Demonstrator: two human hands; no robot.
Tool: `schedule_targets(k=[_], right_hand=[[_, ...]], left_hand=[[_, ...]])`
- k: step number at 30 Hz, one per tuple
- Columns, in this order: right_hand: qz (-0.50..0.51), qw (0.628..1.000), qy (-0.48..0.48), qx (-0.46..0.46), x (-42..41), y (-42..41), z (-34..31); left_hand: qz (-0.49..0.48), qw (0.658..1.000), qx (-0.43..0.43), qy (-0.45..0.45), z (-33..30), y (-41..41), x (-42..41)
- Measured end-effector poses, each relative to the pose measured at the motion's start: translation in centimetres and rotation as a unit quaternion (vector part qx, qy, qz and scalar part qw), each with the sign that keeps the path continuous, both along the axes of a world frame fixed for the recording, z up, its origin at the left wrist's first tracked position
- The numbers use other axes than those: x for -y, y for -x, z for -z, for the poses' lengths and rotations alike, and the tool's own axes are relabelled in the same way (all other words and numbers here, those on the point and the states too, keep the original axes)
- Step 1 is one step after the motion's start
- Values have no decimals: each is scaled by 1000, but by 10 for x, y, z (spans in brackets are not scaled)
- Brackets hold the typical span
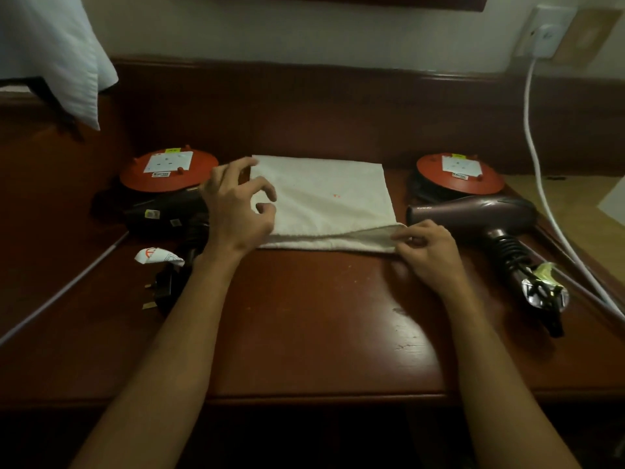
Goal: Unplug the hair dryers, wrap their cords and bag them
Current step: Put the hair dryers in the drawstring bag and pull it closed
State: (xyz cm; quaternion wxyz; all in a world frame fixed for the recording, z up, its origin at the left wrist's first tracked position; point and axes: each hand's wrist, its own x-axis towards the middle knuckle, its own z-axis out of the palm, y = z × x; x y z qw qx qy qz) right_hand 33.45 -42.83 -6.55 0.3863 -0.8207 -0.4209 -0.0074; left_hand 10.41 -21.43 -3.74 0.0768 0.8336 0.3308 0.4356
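Cloth bag (321, 198) lies flat at the middle of the dark wooden surface (304, 316), its mouth facing the person, and the right hand (427, 252) pinches the upper layer at the near right corner, apparently to lift it and open the bag. Left hand (236, 211) hovers over the bag's left edge with fingers spread and empty, likely ready to hold the bag down or widen the opening. One hair dryer (473, 214) rests just right of the bag and another hair dryer (169, 214) just left, each in front of a red cord reel (460, 172), within easy reach for bagging.
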Motion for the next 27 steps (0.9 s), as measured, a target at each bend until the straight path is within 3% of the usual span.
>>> schedule_targets(k=[3,8,10,12,15,18,23,27], right_hand=[[18,999,-39,3,7,3,-2],[131,980,-49,139,18,-2,-20],[158,974,9,162,28,-15,-35],[189,958,129,174,38,-31,-51],[226,927,277,111,54,-60,-61],[208,924,319,-21,67,-79,-60],[157,946,277,-55,74,-76,-56],[125,969,178,-118,87,-71,-53]], left_hand=[[67,996,-44,-31,7,-22,23],[187,969,-163,5,42,-53,43],[188,968,-165,16,48,-57,44],[166,973,-158,21,47,-60,44],[153,975,-161,24,44,-65,45],[149,969,-196,5,39,-70,47],[135,970,-191,75,15,-81,47],[154,968,-153,125,-9,-88,42]])
